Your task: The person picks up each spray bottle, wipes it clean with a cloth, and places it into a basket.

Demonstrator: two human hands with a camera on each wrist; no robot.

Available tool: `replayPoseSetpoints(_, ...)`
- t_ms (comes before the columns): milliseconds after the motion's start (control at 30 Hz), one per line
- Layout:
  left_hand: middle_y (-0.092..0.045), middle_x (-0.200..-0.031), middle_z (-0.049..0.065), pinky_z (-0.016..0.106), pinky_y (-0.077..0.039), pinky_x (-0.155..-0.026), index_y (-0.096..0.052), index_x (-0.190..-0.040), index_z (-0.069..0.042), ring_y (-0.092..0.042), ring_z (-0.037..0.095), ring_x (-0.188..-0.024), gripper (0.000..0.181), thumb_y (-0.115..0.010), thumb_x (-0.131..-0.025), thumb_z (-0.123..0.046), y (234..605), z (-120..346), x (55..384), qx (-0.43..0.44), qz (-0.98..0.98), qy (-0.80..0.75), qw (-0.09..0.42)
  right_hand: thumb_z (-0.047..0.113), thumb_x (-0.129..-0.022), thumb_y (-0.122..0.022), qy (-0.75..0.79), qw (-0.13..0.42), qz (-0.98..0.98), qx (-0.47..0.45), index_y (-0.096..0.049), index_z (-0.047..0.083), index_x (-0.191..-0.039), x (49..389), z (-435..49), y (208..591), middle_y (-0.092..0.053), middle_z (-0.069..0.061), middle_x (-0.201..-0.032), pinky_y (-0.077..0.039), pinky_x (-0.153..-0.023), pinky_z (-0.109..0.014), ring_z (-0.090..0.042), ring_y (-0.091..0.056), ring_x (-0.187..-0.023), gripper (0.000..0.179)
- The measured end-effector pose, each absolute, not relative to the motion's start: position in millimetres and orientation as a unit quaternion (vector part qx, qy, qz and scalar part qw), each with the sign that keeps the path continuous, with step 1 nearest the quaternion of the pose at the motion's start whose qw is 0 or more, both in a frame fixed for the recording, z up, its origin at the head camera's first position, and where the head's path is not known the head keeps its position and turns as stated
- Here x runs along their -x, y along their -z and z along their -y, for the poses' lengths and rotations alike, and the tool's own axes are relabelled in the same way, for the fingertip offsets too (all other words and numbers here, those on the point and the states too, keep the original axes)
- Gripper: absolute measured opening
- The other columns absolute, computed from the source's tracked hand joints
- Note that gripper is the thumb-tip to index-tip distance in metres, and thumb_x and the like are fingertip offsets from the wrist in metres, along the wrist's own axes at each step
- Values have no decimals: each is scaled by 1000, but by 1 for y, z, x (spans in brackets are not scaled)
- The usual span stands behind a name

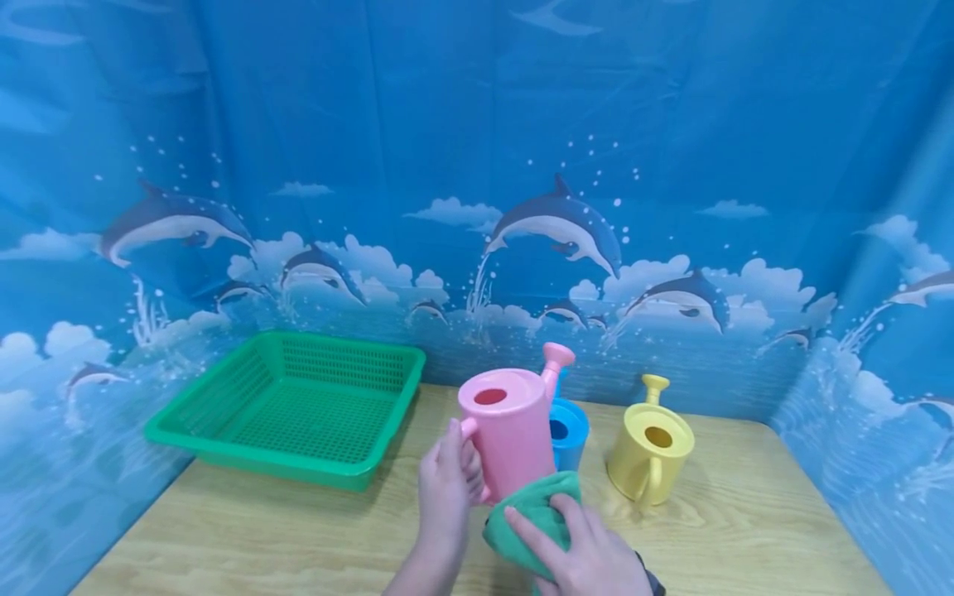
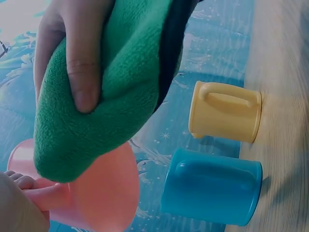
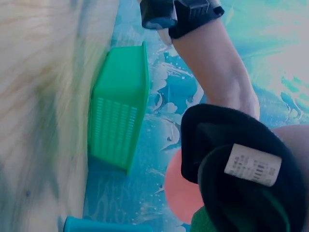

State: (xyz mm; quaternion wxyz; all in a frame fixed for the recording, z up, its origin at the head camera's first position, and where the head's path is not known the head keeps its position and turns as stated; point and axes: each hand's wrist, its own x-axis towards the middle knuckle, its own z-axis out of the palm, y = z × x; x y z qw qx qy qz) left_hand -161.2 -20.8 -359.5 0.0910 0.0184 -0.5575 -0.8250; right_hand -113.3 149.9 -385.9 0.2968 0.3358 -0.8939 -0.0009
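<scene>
While the pink watering can [image 1: 514, 439] is held above the worktop [image 1: 745, 497], its handle gripped in the curled left hand [image 1: 450, 476], the green cloth [image 1: 542, 520] is pinched by the right hand [image 1: 592, 550] against its lower side. The blue can [image 1: 570, 443] is partly hidden behind. The yellow can [image 1: 648, 455] is placed right, the green basket [image 1: 261, 466] left; all are backed by a dolphin-print curtain [image 1: 447, 124].

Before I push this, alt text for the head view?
Left grip holds a pink watering can by its handle; right grip holds a green cloth at its lower side. A blue can, yellow can and green basket rest on a wooden table.
</scene>
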Motion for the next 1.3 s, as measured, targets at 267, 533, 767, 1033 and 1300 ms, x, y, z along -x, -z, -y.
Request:
replayPoseSetpoints(267,-26,-47,-7,17,-24,-41,-28,-59,-12,-23,5,-39,51,-37,-103,-34,362,17,158,27,556,829,56,53,-100,-27,-53,391,852,-345,-58,31,-130,122,-159,382,-58,-15,-107,-52,-54,-29,-22,-60,-79,49)
replayPoseSetpoints(533,-28,-47,-8,15,-22,-41,-31,-57,-12,-24,5,-41,51,-46,-100,-34,367,10,155,25,570,820,41,53,-101,-31,-102,461,828,-302,-65,28,-122,127,-163,375,-60,-19,-105,-54,-57,-38,-26,-61,-79,47)
replayPoseSetpoints(767,-29,-48,-6,17,-26,-44,-33,-58,-13,-27,7,-44,52,-46,-99,-43,364,10,153,49,588,807,-26,52,-100,-38,-149,474,824,-273,-68,22,-119,127,-172,367,-58,-17,-111,-52,-60,-35,-23,-58,-81,46)
replayPoseSetpoints(1033,-27,-49,-6,18,-24,-44,-30,-59,-13,-24,7,-44,51,-43,-101,-39,360,11,154,93,572,813,-58,50,-99,-41,-170,486,815,-267,-69,19,-118,126,-176,361,-58,-17,-113,-50,-66,-34,-22,-55,-86,46)
replayPoseSetpoints(1300,-28,-50,-6,17,-24,-45,-31,-60,-13,-25,7,-44,50,-45,-100,-40,359,13,154,95,572,812,-63,50,-99,-41,-169,478,819,-267,-68,20,-120,126,-176,362,-58,-15,-114,-48,-70,-34,-22,-55,-87,46)
